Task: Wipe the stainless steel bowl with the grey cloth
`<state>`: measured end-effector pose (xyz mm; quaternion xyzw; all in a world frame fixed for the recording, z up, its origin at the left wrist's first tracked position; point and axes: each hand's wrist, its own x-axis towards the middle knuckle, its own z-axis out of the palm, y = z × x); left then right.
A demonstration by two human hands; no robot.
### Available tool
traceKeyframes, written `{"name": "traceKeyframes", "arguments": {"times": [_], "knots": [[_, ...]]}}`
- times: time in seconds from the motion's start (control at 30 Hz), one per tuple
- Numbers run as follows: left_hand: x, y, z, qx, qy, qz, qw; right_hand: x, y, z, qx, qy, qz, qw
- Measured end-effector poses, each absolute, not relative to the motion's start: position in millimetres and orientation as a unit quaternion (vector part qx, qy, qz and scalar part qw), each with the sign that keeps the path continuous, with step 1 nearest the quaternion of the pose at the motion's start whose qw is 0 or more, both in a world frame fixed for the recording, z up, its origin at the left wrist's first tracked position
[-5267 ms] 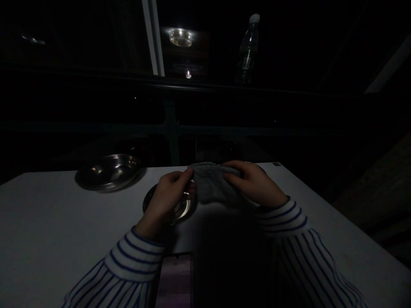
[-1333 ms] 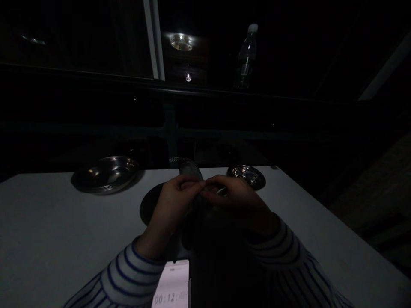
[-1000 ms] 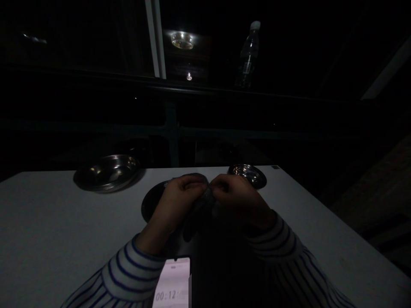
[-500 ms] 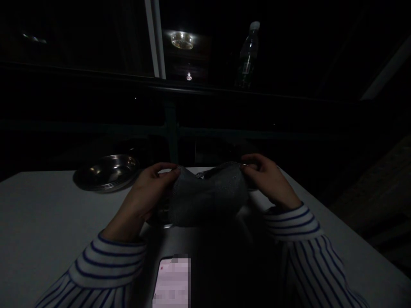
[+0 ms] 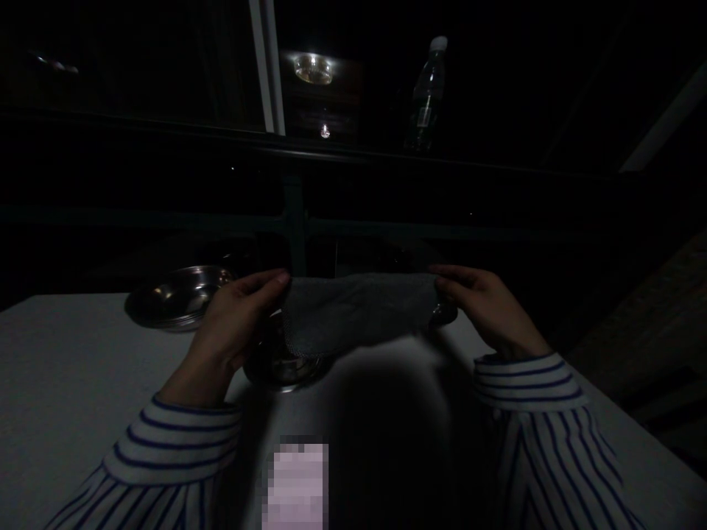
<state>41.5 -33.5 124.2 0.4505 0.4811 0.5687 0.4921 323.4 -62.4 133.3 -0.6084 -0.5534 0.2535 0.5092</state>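
A grey cloth point(image 5: 361, 309) is stretched between my two hands above the table. My left hand point(image 5: 240, 316) pinches its upper left corner, and my right hand point(image 5: 478, 298) pinches the upper right one. The top edge is pulled nearly straight, while the lower part hangs down. Behind and below the cloth's left end, a metal bowl point(image 5: 284, 372) stands on the table, partly hidden. Another shiny metal object point(image 5: 443, 314) shows just past the cloth's right end; most of it is covered.
Stacked metal bowls point(image 5: 180, 294) stand at the back left of the white table point(image 5: 82, 383). A lit phone point(image 5: 298, 486) lies near the front. Behind the table, a plastic bottle point(image 5: 428, 96) stands on a dark ledge by the window. The room is very dim.
My hands have moved apart and drawn the cloth's sagging top edge taut. Its lower edge has risen, and more of the metal bowl shows beneath.
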Motion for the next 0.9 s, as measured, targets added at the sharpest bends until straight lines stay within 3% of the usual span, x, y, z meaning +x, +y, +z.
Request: {"name": "traceKeyframes", "arguments": {"times": [0.4, 0.63, 0.9], "knots": [[31.1, -30.6, 124.4, 0.624, 0.546, 0.457, 0.322, 337.6, -54.7, 124.3, -0.634, -0.63, 0.144, 0.425], [50.1, -37.4, 125.6, 0.466, 0.515, 0.535, 0.482, 322.0, -56.0, 127.7, -0.624, -0.609, 0.167, 0.46], [74.3, -45.3, 116.0, 0.474, 0.455, 0.53, 0.536, 272.3, -66.8, 125.6, -0.568, -0.659, 0.083, 0.486]]}}
